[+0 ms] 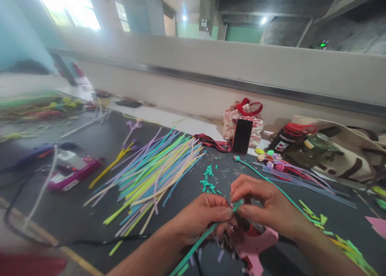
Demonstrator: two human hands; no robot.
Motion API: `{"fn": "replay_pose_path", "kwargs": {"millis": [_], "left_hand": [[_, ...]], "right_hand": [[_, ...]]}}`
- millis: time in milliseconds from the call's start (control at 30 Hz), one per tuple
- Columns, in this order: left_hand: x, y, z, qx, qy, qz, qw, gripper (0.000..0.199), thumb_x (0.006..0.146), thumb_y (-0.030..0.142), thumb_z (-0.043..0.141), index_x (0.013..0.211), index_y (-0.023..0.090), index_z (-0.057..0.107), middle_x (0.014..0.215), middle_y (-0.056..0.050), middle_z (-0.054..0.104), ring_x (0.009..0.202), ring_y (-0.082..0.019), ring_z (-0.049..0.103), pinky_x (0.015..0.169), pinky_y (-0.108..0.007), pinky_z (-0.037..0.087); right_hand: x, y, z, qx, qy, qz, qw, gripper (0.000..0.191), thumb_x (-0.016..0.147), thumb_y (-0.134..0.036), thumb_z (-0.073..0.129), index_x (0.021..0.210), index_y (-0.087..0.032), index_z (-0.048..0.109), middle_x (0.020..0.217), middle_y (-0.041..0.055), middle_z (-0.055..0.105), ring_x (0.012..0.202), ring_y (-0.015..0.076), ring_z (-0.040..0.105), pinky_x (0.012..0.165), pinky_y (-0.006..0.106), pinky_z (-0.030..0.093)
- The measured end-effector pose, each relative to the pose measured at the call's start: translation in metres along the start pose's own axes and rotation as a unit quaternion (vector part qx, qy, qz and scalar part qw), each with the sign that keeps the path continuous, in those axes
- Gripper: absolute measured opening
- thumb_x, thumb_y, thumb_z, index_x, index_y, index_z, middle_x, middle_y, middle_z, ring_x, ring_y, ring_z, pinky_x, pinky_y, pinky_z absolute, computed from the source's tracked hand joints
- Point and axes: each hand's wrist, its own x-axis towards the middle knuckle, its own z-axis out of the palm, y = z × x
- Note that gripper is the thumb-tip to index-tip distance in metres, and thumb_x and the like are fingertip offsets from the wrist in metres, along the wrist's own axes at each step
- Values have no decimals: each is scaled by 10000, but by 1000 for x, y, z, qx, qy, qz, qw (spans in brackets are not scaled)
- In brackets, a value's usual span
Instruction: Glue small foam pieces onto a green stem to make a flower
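Note:
My left hand (209,213) is closed around the upper end of a teal pipe cleaner (197,242), whose length slants down to the bottom edge. Close beside it, my right hand (262,199) pinches a small teal piece (237,205) at that end between thumb and fingers. Just under both hands lies a pink glue gun (256,246), its nozzle partly hidden by my fingers. Short teal cut pieces (208,179) are scattered beyond my left hand. Another long teal pipe cleaner with a small bud at its tip (261,174) runs behind my right hand.
Many coloured pipe cleaners (150,177) lie spread to the left. Farther left are a purple device (75,173) and a black cable (99,240). A phone (242,136) leans on a patterned bag (229,117). Small flowers (273,159), a black bottle (285,139) and a canvas bag (358,155) stand right.

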Motion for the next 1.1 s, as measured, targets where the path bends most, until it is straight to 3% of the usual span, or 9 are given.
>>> {"fn": "replay_pose_path", "kwargs": {"millis": [233, 333, 467, 600, 867, 1000, 1100], "left_hand": [[0, 1, 2, -2, 8, -6, 1000, 280, 648, 371, 663, 653, 95, 616, 414, 40, 486, 327, -29, 359, 365, -176, 204], [-1, 4, 7, 10, 55, 12, 998, 267, 629, 359, 682, 608, 106, 600, 394, 41, 492, 329, -32, 367, 372, -169, 233], [-2, 8, 12, 34, 138, 50, 989, 241, 574, 310, 729, 569, 118, 583, 407, 36, 528, 347, -36, 398, 377, -163, 248], [-2, 8, 13, 26, 142, 56, 988, 243, 550, 297, 745, 555, 112, 587, 414, 26, 544, 363, -42, 428, 378, -155, 278], [0, 10, 10, 10, 136, 32, 990, 213, 600, 272, 708, 558, 121, 564, 385, 41, 508, 307, -32, 384, 328, -147, 251], [-4, 20, 2, -17, 184, 70, 980, 205, 607, 254, 700, 562, 124, 549, 396, 50, 484, 305, -13, 342, 312, -132, 195], [-8, 27, -4, -55, 206, 93, 973, 221, 596, 251, 703, 562, 134, 519, 424, 57, 479, 314, -2, 318, 313, -121, 180]], "right_hand": [[1, 0, 1, -5, 0, 2, 1000, 151, 719, -93, 589, 808, -197, 653, 814, 17, 574, 760, 137, 532, 615, 224, 410], [-1, 2, -5, 6, 3, 12, 1000, 220, 731, -226, 619, 950, -222, 638, 889, 20, 571, 739, 136, 520, 631, 235, 413], [-9, 10, -15, 54, 74, 63, 994, 284, 797, -369, 546, 1056, -260, 589, 984, 21, 566, 769, 143, 534, 663, 241, 425], [-16, 16, -12, 56, 86, 102, 990, 197, 801, -327, 557, 969, -247, 621, 890, 10, 586, 771, 147, 550, 663, 232, 431], [-12, 10, -3, 21, 88, 90, 992, 237, 773, -352, 588, 958, -209, 623, 882, 24, 571, 739, 148, 553, 646, 246, 443], [-12, 18, -10, -10, 123, 142, 982, 216, 803, -341, 533, 957, -211, 609, 860, 16, 600, 696, 134, 550, 611, 234, 439], [-13, 32, -10, -57, 98, 184, 976, 203, 794, -332, 537, 918, -191, 616, 792, 13, 610, 658, 139, 553, 592, 244, 436]]}}
